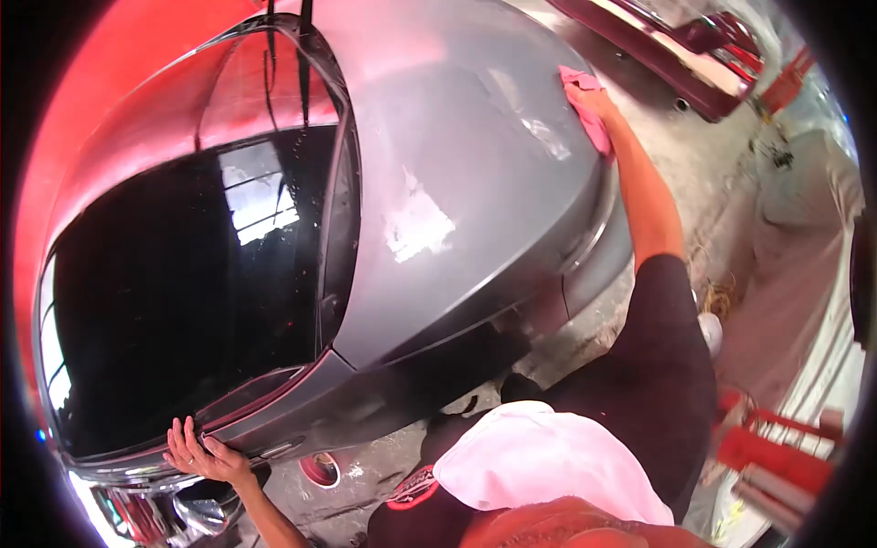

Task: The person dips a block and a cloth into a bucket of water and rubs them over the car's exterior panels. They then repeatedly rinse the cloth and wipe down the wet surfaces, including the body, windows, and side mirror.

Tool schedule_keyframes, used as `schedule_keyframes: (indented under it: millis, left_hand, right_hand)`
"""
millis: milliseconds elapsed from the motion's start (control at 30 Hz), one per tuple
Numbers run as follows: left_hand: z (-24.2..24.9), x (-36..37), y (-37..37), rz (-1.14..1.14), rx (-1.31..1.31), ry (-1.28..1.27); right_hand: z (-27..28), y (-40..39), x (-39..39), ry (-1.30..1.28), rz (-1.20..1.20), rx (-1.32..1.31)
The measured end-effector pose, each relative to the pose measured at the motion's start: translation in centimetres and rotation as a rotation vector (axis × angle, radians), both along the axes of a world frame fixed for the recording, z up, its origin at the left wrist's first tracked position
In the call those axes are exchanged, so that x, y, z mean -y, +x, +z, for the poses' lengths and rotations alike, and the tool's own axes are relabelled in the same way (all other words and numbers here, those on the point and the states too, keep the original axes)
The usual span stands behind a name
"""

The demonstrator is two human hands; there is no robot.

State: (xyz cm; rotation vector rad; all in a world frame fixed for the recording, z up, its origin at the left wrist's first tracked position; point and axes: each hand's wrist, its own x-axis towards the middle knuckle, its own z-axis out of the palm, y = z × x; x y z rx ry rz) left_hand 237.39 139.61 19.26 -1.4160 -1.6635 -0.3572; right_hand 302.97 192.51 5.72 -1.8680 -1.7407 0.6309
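Note:
A grey car body panel [475, 173] with a smooth, partly shiny surface fills the middle of the view. Out at its far right edge, my right hand [589, 99] is closed on a pink cloth [598, 137] and presses it against the panel. Large dark glass [183, 301] lies to the left of the panel and mirrors a bright window. My left hand [206, 454] rests with fingers stretched out on the car's near edge, just below the dark glass, and holds nothing.
A dark red car part [658, 55] stands at the upper right. A red metal frame [776, 457] is at the lower right, near hanging sheeting [804, 210]. A round red-lined container [320, 468] sits on the floor beside the car. Black straps [305, 64] hang at the top.

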Motion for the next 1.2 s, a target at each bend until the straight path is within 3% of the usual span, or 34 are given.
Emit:
schedule_keyframes:
  millis: [33,100,167,233,300,367,433,500,533,667,700,733,767,800,867,1033,1133,1200]
  left_hand:
    - [0.0,-0.2,0.3,-0.002,0.011,-0.008]
    - [-0.1,-0.5,0.2,0.014,0.009,-0.004]
    - [-0.4,-0.3,-0.5,0.005,0.017,0.013]
    - [-0.5,-0.5,-0.3,0.018,0.028,0.011]
    - [-0.7,-0.2,-0.6,0.034,0.030,0.020]
    - [-0.7,0.2,-0.4,0.053,0.022,0.011]
    - [-1.0,-0.4,-1.0,0.043,0.013,0.012]
    - [-1.1,-0.2,-1.2,0.044,-0.040,0.006]
    - [-1.0,-0.1,-1.4,0.022,-0.045,-0.013]
    - [-0.5,-0.2,-1.2,0.101,0.080,-0.006]
    - [-0.4,-1.1,0.2,0.197,0.097,0.014]
    - [-0.1,-1.5,0.4,0.207,0.106,-0.002]
    - [-0.3,-1.4,-0.6,0.190,0.101,0.002]
    - [-0.6,-1.4,-0.8,0.176,0.092,0.018]
    - [-0.6,-1.7,-0.5,0.182,0.076,0.033]
    - [-0.4,-1.8,0.2,0.215,0.065,0.016]
    - [0.1,-1.9,0.0,0.060,-0.118,-0.056]
    - [0.0,-1.4,0.0,0.063,-0.099,-0.076]
  right_hand:
    - [-2.9,1.8,-6.6,0.118,0.082,0.219]
    - [-4.4,-1.3,-11.9,0.108,0.276,0.435]
    - [2.8,-9.8,-8.5,0.107,0.407,0.272]
    - [3.0,-16.7,-6.5,0.523,0.597,0.194]
    - [4.1,-22.8,-1.9,0.509,0.852,0.205]
    - [5.8,-26.4,7.5,0.484,1.042,0.177]
    - [6.4,-28.0,16.3,0.401,1.249,0.024]
    - [6.2,-28.0,23.9,0.491,1.298,-0.154]
    - [5.9,-27.5,26.6,0.766,1.205,-0.253]
    - [4.8,-18.9,27.8,0.718,0.877,-0.192]
    - [4.1,-15.9,26.8,0.637,0.782,-0.205]
    - [1.6,-13.6,25.5,0.524,0.500,-0.281]
    - [-0.1,-11.7,23.4,0.702,0.221,-0.211]
    - [-0.1,-8.1,20.7,0.714,0.101,-0.119]
    - [-6.9,-3.1,13.1,0.677,-0.134,-0.244]
    - [-15.2,7.5,-1.4,0.221,-0.160,-0.383]
    - [-16.8,9.0,-4.1,0.124,-0.142,-0.406]
    - [-17.0,8.9,-3.6,0.125,-0.113,-0.418]
